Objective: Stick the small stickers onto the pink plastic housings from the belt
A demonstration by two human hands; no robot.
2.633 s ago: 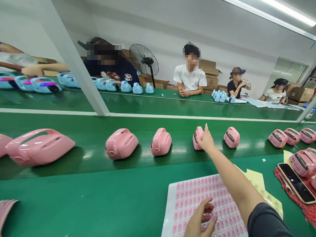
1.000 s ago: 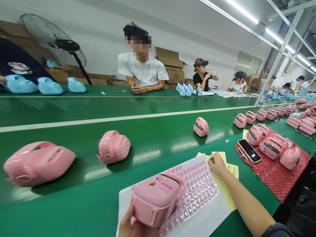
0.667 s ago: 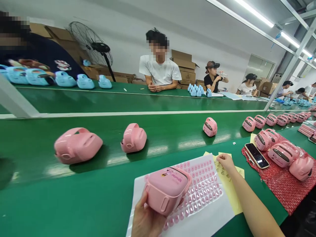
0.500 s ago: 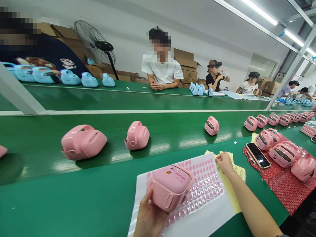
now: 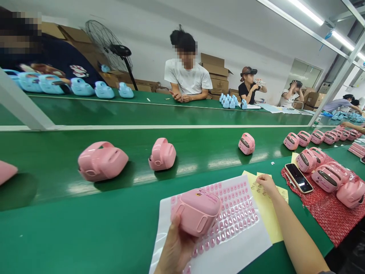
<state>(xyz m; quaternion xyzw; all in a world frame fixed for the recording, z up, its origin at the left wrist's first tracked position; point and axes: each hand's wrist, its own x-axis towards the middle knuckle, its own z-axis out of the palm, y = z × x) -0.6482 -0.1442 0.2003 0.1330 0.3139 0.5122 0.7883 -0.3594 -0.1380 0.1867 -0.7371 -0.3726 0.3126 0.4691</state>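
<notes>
My left hand (image 5: 178, 247) holds a pink handled plastic device (image 5: 199, 213), tilted, its printed face turned up. It is above a white sheet of pink oval stickers (image 5: 236, 213) lying on the green table. My right hand (image 5: 267, 184) is over a yellow label sheet (image 5: 269, 222), just right of the sticker sheet. Its fingers are pinched together at the printed labels; whatever is between them is too small to make out.
On the green conveyor belt (image 5: 208, 152) stand more pink devices (image 5: 104, 161). At right, a phone (image 5: 299, 178) and several pink devices rest on red bubble wrap (image 5: 322, 217). Behind a white rail (image 5: 185, 127), people sit at another belt with blue devices (image 5: 104, 90).
My right hand has moved right, away from the sticker sheet's edge and over the yellow labels. The held device has tipped slightly. Pink devices on the belt have shifted right.
</notes>
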